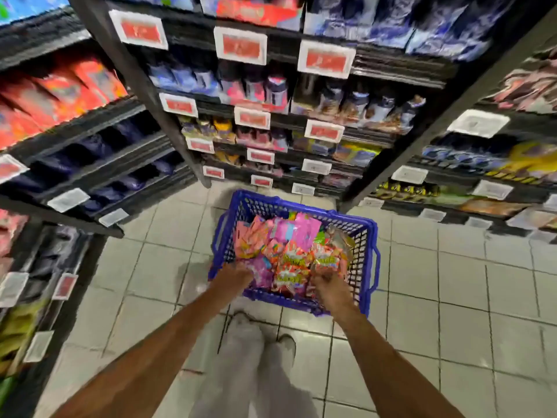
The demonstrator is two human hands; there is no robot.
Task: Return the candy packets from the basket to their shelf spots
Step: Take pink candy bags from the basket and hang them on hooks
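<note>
Both arms reach down, left hand (pixel 236 274) and right hand (pixel 327 282) curled.

floor tiles (pixel 452 282) | price tags (pixel 325 60) (red) | shoes (pixel 244 322)

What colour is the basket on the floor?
Blue, a plastic lattice basket, seen clearly in the head view.

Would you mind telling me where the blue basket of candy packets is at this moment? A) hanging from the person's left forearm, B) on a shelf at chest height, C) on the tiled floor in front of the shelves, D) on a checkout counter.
C: the blue basket stands on the tiled floor below the shelves, with the left hand and right hand reaching into its candy packets.
</note>
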